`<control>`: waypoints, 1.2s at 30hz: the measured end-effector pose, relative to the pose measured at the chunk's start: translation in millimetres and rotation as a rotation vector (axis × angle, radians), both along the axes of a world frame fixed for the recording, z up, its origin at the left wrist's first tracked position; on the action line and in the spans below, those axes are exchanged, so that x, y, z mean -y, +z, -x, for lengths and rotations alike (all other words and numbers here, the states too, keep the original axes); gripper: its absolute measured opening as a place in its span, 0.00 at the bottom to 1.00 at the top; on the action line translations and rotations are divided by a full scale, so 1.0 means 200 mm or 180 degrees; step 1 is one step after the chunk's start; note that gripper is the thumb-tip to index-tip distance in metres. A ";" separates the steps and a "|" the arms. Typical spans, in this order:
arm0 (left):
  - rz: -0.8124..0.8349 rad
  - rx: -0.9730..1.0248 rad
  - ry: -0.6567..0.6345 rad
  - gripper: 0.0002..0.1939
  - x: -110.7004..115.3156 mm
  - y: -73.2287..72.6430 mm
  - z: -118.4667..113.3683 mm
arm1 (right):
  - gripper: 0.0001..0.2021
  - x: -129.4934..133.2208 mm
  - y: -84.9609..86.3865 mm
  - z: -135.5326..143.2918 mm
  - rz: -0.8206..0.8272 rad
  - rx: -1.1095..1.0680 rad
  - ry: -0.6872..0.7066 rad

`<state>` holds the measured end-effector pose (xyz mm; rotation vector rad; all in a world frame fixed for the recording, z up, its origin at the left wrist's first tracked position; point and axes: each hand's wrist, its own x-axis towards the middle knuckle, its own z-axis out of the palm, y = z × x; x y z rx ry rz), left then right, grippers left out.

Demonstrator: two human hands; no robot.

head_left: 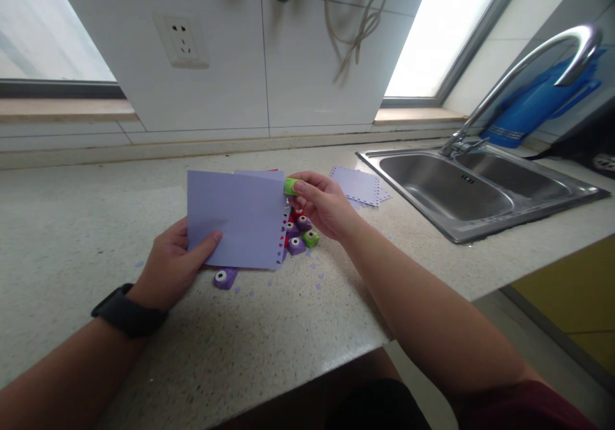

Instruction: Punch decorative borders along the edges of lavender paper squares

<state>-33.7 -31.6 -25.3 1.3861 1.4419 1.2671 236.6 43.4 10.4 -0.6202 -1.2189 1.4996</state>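
Note:
My left hand (177, 257) grips a sheet of lilac paper (235, 218) by its left edge, thumb on top. A row of small punched holes runs along the paper's right edge. Pinched in my right hand (324, 202) is a green craft punch (291, 186), set at the sheet's upper right corner. Beneath and beside that edge lie several purple, red and green craft punches, among them a green one (311, 238) and a purple one (296, 245). Another purple punch (225, 277) rests below the sheet's lower edge. The paper hides part of the pile.
Punched lilac sheets (355, 185) are stacked loosely on the speckled counter (269, 353), left of a double steel sink (432, 186) with a tall tap (523, 71). Tiny paper bits are scattered near the punches. A blue jug-like object (533, 109) stands behind the sink.

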 end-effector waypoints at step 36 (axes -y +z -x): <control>0.0011 0.0044 0.0019 0.17 0.01 0.00 0.00 | 0.16 -0.02 0.01 -0.01 0.0003 -0.0188 -0.0264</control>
